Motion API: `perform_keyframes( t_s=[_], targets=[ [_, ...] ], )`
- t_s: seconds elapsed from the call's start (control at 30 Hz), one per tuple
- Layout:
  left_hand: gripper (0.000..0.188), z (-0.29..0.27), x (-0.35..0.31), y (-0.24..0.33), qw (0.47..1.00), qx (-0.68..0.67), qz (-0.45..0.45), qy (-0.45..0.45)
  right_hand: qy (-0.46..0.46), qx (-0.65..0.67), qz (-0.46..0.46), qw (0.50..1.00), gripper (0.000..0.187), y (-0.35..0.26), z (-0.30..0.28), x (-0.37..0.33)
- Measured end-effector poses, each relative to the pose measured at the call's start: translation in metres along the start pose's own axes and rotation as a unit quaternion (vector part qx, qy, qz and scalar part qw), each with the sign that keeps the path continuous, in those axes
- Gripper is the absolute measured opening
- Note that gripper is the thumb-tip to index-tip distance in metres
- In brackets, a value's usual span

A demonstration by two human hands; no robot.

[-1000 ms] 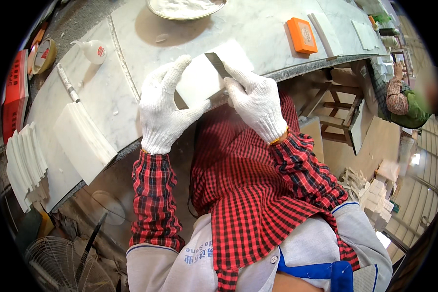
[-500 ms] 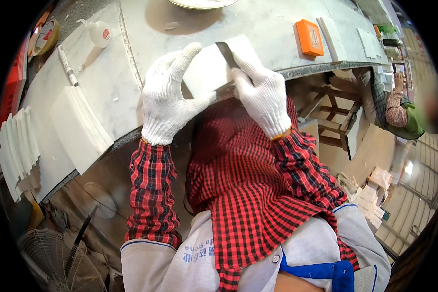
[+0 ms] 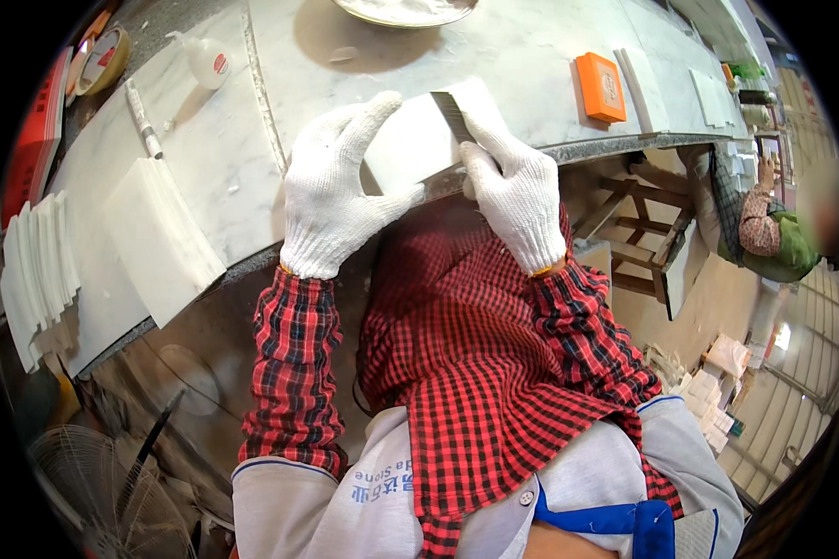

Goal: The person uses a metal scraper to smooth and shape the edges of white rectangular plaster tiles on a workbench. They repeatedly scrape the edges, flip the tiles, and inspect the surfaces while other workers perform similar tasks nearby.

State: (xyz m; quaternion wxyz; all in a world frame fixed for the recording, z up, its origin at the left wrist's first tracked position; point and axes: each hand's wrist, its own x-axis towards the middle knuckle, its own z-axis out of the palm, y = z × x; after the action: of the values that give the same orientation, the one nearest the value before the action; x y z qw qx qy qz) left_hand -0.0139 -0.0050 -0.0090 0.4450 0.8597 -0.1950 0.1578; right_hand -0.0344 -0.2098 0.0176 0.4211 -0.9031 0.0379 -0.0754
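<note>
1 gloved right hand (image 3: 520, 191), nearly closed, pinches a dark flat strip (image 3: 451, 115).

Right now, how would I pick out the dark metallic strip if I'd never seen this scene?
Find the pale marble tabletop, then the right hand, white-gloved, at its near edge. The dark metallic strip, thin and flat, sticks out from that hand's pinch. Its dark grey tone sets it apart from the white slab beside it.
</note>
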Motion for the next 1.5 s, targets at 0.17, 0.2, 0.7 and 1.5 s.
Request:
perform_keyframes(
  t_s=[0.17, 0.2, 0.7, 1.5],
  targets=[
    [0.078, 0.002, 0.000, -0.002, 1.000, -0.008, 0.000, 0.005, -0.023, -0.019, -0.002, 1.000, 0.033, -0.010, 0.006, 0.004],
    [0.078, 0.003, 0.000, -0.001, 1.000, -0.012, -0.001, 0.005, -0.019, -0.021, -0.005, 1.000, 0.033, -0.009, 0.002, 0.003],
    [0.083, 0.001, -0.001, 0.000, 1.000, 0.017, 0.011, -0.004, -0.017, -0.026, -0.012, 0.999, 0.032, -0.011, 0.007, 0.003],
    [0.086, 0.002, -0.002, -0.001, 1.000, 0.022, 0.013, -0.006, -0.054, 0.041, -0.003, 0.998, 0.035, -0.014, 0.012, -0.005]
  ],
)
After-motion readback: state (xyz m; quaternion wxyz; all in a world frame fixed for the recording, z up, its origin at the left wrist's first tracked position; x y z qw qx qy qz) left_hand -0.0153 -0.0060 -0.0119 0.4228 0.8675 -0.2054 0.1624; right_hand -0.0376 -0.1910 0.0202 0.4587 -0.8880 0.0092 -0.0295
